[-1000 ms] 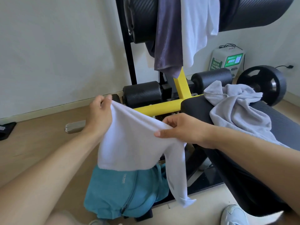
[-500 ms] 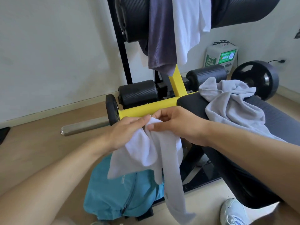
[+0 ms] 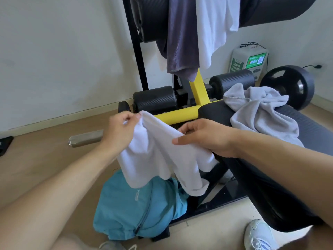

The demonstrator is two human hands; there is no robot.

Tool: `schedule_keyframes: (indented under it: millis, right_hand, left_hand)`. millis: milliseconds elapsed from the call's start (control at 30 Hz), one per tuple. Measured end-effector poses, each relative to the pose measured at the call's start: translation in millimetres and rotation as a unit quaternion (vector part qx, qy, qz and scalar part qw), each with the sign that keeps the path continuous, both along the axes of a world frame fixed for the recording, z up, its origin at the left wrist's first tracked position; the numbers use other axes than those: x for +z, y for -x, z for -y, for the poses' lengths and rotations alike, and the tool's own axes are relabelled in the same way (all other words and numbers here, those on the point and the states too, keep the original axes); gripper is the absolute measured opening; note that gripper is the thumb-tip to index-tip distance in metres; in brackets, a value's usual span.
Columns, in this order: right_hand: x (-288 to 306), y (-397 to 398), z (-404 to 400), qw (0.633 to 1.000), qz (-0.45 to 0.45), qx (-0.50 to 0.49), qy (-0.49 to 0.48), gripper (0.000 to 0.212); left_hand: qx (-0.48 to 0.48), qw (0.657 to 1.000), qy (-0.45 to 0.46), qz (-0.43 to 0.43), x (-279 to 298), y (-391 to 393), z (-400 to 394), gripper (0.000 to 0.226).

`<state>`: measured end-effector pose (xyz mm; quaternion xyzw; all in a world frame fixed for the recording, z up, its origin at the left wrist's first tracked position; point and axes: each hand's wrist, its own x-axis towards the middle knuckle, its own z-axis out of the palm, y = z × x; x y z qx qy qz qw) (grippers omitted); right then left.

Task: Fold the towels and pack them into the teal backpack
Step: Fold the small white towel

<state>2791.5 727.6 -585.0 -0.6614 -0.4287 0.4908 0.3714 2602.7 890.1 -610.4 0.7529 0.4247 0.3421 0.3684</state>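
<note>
White terry towel (image 3: 160, 156), one, held in the air above the floor: we see the left hand (image 3: 119, 132) pinching its top edge in a tight grip, the right hand (image 3: 203, 137) clasping the cloth alongside. It sags in soft folds over one teal backpack (image 3: 133, 212), zip showing, on the floor. One crumpled grey towel (image 3: 259, 112) lies on the black padded surface (image 3: 306, 127). One purple towel (image 3: 182, 35) and one hanging white towel (image 3: 214, 24) drape over the roller above.

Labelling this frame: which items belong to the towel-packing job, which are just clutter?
Job: white towel held by left hand and right hand; grey towel; purple towel; hanging white towel; teal backpack.
Clutter: weight plate; green charging box; steel bar.
</note>
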Motion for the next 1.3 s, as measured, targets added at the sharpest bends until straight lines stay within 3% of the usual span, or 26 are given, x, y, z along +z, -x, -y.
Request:
schedule_keyframes:
  millis: [133, 300, 367, 467, 533, 600, 733, 867, 967, 1100, 1200, 1300]
  right_hand:
    - [-1, 2, 6, 0.994, 0.032, 0.072, 0.078, 0.034]
    - [-2, 14, -3, 0.995, -0.069, -0.074, -0.018, 0.026]
    - [-1, 18, -5, 0.989, -0.094, -0.111, -0.034, 0.022]
    - [-2, 22, -5, 0.981, -0.151, -0.118, -0.035, 0.011]
    - [-4, 24, -3, 0.978, -0.177, -0.104, -0.04, 0.022]
    - [-2, 23, -3, 0.977, -0.182, -0.093, -0.06, 0.034]
    - [-1, 20, -4, 0.976, -0.188, -0.084, -0.075, 0.056]
    - [0, 18, -3, 0.966, -0.235, -0.077, -0.081, 0.069]
    - [0, 16, -2, 0.963, -0.251, -0.059, -0.081, 0.063]
    - [0, 15, 0, 0.978, -0.188, -0.016, -0.091, 0.042]
    - [-1, 18, 4, 0.988, -0.101, 0.044, -0.106, 0.049]
    - [-2, 22, 5, 0.987, 0.008, 0.039, -0.157, 0.043]
  left_hand:
    - [0.077, 0.995, 0.057, 0.009, -9, 7, -16, 0.04]
    - [0.073, 0.992, 0.098, 0.01, -8, 5, -7, 0.038]
    - [0.033, 0.983, 0.178, 0.019, -4, 1, 6, 0.039]
    - [-0.049, 0.936, 0.343, 0.063, 2, -6, 28, 0.033]
    - [-0.079, 0.92, 0.377, 0.069, 2, -10, 36, 0.035]
    - [-0.107, 0.91, 0.395, 0.075, 3, -14, 41, 0.037]
    - [-0.141, 0.902, 0.397, 0.095, 8, -15, 46, 0.067]
    - [-0.114, 0.914, 0.371, 0.119, 11, -14, 46, 0.029]
    - [-0.075, 0.921, 0.357, 0.134, 11, -12, 43, 0.027]
    - [-0.052, 0.916, 0.366, 0.154, 13, -9, 39, 0.034]
    - [-0.069, 0.912, 0.377, 0.144, 11, -9, 36, 0.032]
    - [-0.106, 0.903, 0.39, 0.143, 8, -9, 34, 0.036]
